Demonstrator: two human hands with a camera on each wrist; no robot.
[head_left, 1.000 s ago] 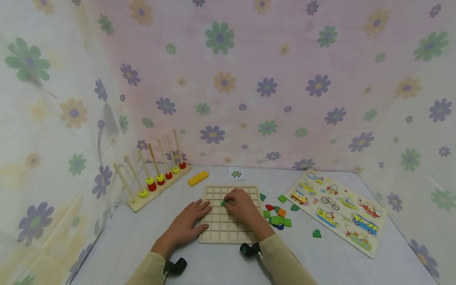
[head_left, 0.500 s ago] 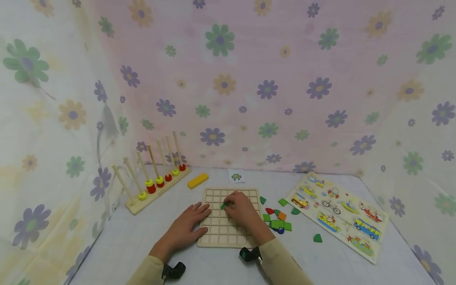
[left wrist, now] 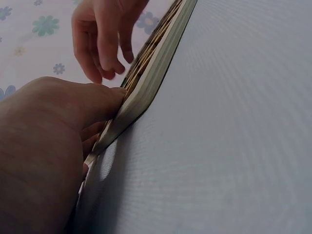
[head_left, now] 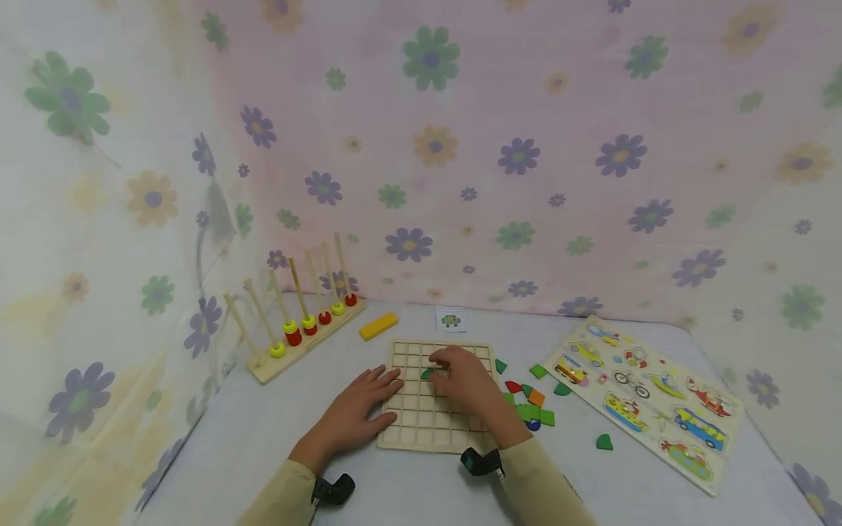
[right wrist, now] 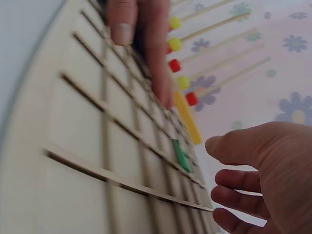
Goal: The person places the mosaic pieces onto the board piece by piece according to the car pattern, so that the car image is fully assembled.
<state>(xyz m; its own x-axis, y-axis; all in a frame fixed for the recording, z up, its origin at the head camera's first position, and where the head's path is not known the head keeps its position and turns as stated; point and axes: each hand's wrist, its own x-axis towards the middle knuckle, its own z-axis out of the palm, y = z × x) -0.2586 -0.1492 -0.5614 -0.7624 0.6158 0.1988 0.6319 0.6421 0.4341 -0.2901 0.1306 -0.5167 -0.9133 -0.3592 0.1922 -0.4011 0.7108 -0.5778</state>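
Nearest the person, the left hand [head_left: 358, 413] lies flat with straight fingers on the near-left edge of the grid board [head_left: 434, 431], pinning it to the surface [head_left: 263, 453] and gripping nothing. If that pressure eases, I judge the light board could skate sideways under a push from the other hand, so a piece would miss its cell.

Just beyond, over the board's middle, the right hand [head_left: 463, 376] hovers with fingers loosely curled. In the right wrist view it looks clear of the green piece [head_left: 427, 373] — though whether a fingertip still brushes it is hard to tell from above. The piece sits in a cell left of the board's centre, in the rows toward the far edge. It appears tilted against the dividers, one corner raised, so a careless nudge could tip it into the neighbouring cell or flip it out. Its long axis seems to run across the board, left to right, with the narrow end pointing left toward the steadying hand.

Right of the board lies a scatter of loose coloured pieces [head_left: 529, 405] — a retreating sleeve could sweep them.
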